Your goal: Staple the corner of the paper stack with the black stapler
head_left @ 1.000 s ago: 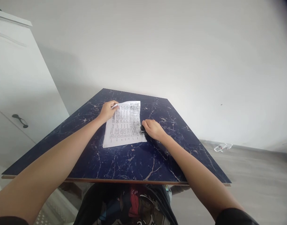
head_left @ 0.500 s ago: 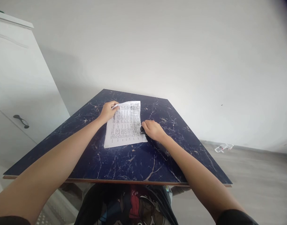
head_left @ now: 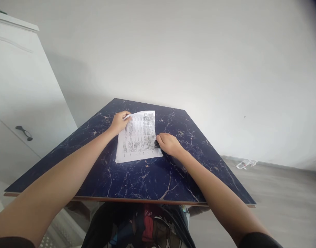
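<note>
Printed sheets of paper [head_left: 137, 137], stacked with their edges slightly apart, lie on the dark blue marble-patterned table [head_left: 137, 182]. My left hand [head_left: 119, 122] pinches their far left corner between thumb and fingers. At the right edge of the sheets, my right hand [head_left: 169, 142] is closed over a small black stapler [head_left: 157, 144]. The stapler's front end overlaps the paper's edge, while its rear is hidden beneath my palm. Whether the sheets sit between its jaws is too small to tell. Creases run down the right side of the top sheet.
A white cabinet [head_left: 21, 79] with a dark handle [head_left: 24, 133] stands to the left. Behind the table rises a plain pale wall [head_left: 173, 51]. A crumpled clear plastic wrapper [head_left: 246, 164] lies on the grey floor [head_left: 282, 193] at the right.
Both hands stay in place on the paper and stapler. The view has shifted very slightly; nothing else has visibly moved.
</note>
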A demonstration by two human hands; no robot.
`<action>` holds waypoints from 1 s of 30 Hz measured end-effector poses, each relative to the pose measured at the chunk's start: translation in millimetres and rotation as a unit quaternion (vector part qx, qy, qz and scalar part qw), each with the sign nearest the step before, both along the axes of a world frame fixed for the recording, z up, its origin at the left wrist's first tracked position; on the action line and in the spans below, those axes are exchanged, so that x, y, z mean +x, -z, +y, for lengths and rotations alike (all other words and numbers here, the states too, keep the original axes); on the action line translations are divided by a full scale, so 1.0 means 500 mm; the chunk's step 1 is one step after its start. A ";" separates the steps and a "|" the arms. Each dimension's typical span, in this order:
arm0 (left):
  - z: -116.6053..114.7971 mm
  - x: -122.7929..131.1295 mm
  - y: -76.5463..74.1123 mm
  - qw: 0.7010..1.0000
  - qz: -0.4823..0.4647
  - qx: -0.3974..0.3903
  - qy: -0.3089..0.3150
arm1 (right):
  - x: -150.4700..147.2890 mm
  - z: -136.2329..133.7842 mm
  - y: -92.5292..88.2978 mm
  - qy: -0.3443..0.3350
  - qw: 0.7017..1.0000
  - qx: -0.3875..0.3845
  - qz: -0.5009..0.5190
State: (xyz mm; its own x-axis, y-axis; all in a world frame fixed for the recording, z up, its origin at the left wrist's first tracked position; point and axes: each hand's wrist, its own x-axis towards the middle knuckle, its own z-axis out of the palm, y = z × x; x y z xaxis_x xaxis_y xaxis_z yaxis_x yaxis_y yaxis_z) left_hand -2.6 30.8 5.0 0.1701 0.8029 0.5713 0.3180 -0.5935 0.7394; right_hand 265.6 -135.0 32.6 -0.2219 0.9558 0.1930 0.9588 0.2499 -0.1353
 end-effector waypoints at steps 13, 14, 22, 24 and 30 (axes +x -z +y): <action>-0.012 0.002 -0.010 1.000 0.000 -0.010 -0.006 | -0.013 -0.003 -0.004 0.008 0.999 -0.002 -0.045; -0.012 0.002 -0.010 1.000 0.000 -0.011 -0.006 | -0.015 -0.003 -0.003 0.006 0.998 0.004 -0.057; -0.004 -0.001 -0.002 1.000 -0.004 -0.002 0.004 | -0.042 -0.008 0.023 -0.002 0.990 0.046 -0.133; -0.002 -0.002 -0.001 1.000 0.003 -0.008 -0.001 | -0.044 -0.008 0.024 -0.009 0.991 0.043 -0.129; -0.001 -0.004 0.001 1.000 0.028 -0.013 -0.005 | 0.014 -0.007 -0.015 -0.034 0.996 -0.070 0.051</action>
State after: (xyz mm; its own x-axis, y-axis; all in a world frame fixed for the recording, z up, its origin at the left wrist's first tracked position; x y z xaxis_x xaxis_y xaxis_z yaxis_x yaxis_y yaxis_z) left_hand -4.7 30.1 4.4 0.1928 0.8191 0.5403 0.3647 -0.5710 0.7355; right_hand 272.5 -138.5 40.0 -0.2723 0.9585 0.0846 0.9201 0.2851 -0.2687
